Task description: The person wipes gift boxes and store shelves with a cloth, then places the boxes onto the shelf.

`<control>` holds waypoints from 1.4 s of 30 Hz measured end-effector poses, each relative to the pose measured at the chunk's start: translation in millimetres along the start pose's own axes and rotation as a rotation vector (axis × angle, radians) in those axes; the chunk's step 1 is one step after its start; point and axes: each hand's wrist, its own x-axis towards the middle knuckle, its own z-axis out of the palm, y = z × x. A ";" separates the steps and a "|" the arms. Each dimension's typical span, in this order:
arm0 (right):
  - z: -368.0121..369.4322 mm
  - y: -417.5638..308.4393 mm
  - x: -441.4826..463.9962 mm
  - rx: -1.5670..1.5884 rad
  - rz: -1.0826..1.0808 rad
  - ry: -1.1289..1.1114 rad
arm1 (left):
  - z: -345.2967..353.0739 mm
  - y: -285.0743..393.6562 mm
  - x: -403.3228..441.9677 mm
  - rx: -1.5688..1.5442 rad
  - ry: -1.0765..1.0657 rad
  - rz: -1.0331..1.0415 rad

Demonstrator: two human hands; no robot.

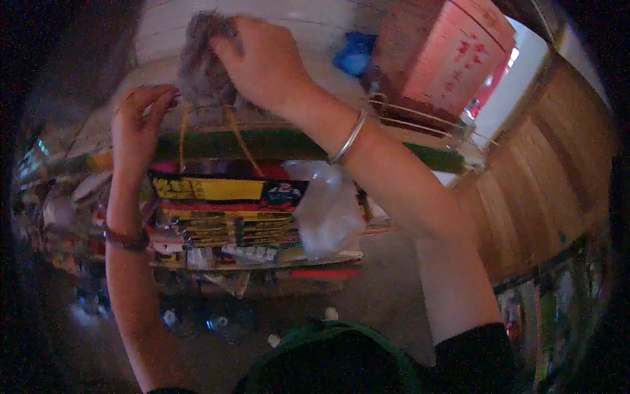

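My right hand is raised at the top of the view, its fingers closed on a grey, fuzzy rag that is smeared by motion. Left of the rag is my left hand, with its fingers drawn together; whatever is between them is too dark and blurred to name. A green pole runs across below both hands. Under it hangs a yellow and black printed bag, and its yellow cord handles reach up toward the rag.
A clear plastic bag hangs right of the printed bag, above a cluttered shelf. A pink printed sheet and a blue bundle are at upper right. Wooden boards stand at the right.
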 end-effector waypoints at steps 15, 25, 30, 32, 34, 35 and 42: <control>-143.6 41.2 -124.9 -0.606 -0.300 -0.024 | 96.7 133.7 24.5 0.036 -0.098 0.368; -291.3 65.8 -186.9 -0.262 0.376 0.535 | 99.2 129.7 19.6 0.028 -0.119 0.363; -282.0 103.9 -182.1 -0.701 0.082 0.210 | 128.6 177.4 23.6 -0.023 -0.175 0.276; -267.1 116.4 -179.5 -0.817 -0.033 -0.088 | 133.5 179.8 27.6 -0.037 -0.211 0.233; -276.0 130.9 -177.3 -0.746 -0.069 -0.131 | 136.0 178.0 28.0 -0.065 -0.251 0.188; -278.2 137.1 -172.9 -0.711 -0.089 -0.149 | 134.6 175.9 28.8 -0.086 -0.260 0.177; -277.8 156.1 -168.3 -0.557 -0.035 -0.040 | 141.1 170.9 23.0 -0.168 -0.225 0.135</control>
